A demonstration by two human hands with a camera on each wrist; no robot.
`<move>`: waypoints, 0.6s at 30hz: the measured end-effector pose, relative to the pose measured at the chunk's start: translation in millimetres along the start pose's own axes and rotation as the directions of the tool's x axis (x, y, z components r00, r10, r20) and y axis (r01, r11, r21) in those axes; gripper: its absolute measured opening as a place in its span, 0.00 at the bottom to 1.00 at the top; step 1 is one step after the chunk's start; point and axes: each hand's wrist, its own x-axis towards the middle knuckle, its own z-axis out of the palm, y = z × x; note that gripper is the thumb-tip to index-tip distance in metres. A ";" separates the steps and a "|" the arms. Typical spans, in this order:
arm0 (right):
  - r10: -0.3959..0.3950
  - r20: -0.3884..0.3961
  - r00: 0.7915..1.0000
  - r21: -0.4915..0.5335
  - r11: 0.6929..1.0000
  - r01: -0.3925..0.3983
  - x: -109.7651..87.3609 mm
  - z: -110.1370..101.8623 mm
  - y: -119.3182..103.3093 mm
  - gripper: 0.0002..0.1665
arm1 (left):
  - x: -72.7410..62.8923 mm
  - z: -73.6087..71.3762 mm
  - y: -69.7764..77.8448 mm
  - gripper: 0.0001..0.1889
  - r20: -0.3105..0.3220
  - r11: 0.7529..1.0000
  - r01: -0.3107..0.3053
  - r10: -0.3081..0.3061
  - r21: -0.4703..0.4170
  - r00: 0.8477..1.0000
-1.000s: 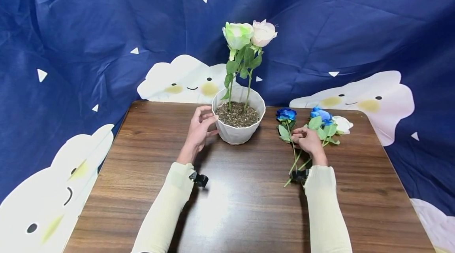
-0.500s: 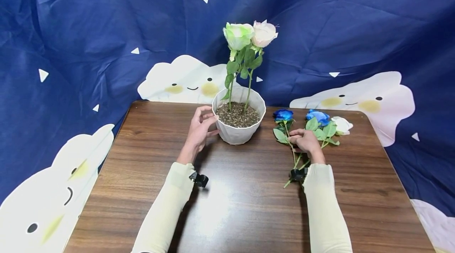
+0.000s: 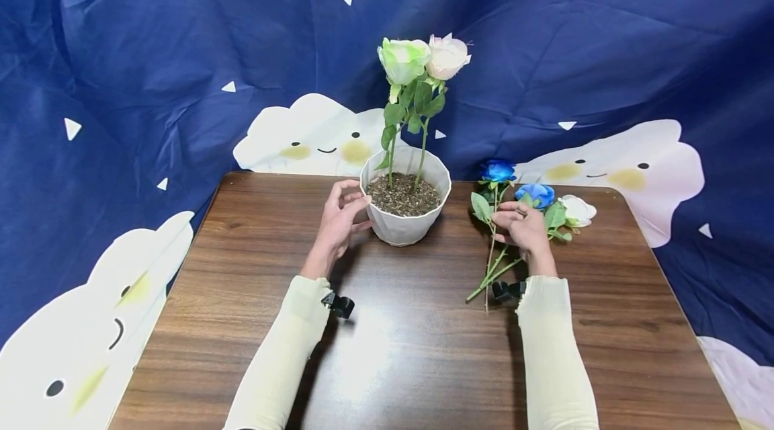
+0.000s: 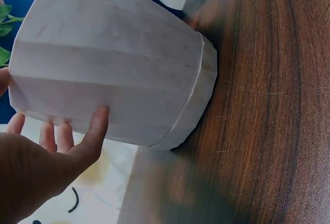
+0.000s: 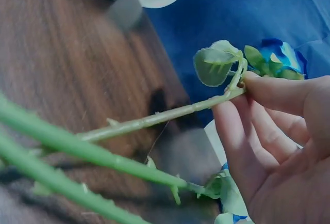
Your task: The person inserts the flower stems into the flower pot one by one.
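My right hand [image 3: 525, 232] pinches the stem of a dark blue rose [image 3: 498, 170] between thumb and fingertips. In the right wrist view that pale green stem [image 5: 170, 114] runs through the pinch, just below a leaf. Beside it lie a lighter blue rose [image 3: 535, 195] and a white rose [image 3: 577, 211], their stems crossing on the table. My left hand [image 3: 338, 222] rests spread fingers against the left side of a white faceted flowerpot [image 3: 404, 230]. The left wrist view shows fingertips touching the pot's wall [image 4: 113, 64]. Soil [image 3: 405, 196] fills the pot, with a green-white rose [image 3: 404, 60] and a pale pink rose [image 3: 448, 56] upright in it.
The brown wooden table [image 3: 411, 349] has its back edge just behind the pot and the roses. Behind it hangs a dark blue cloth [image 3: 181, 27] printed with white clouds and triangles.
The dark blue rose has shifted first slightly left, then right and up with my right hand, its head now higher. The other loose stems have shifted a little. My left hand stays at the pot.
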 end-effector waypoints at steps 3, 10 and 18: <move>-0.005 -0.045 0.999 0.107 0.994 0.010 -0.9 1.2 -3.4 0.23 | -0.2 0.2 0.3 0.22 0.000 1.000 0.000 0.000 0.000 1.000; 0.017 -0.179 0.984 0.328 0.944 0.044 -3.5 6.3 -11.6 0.19 | 0.6 -0.1 -0.1 0.21 -0.002 1.000 0.002 -0.002 0.000 1.000; -0.002 -0.286 0.958 0.521 0.839 0.157 -5.7 13.5 -26.1 0.18 | 1.2 -1.4 -0.9 0.21 -0.002 1.000 -0.007 0.007 0.005 1.000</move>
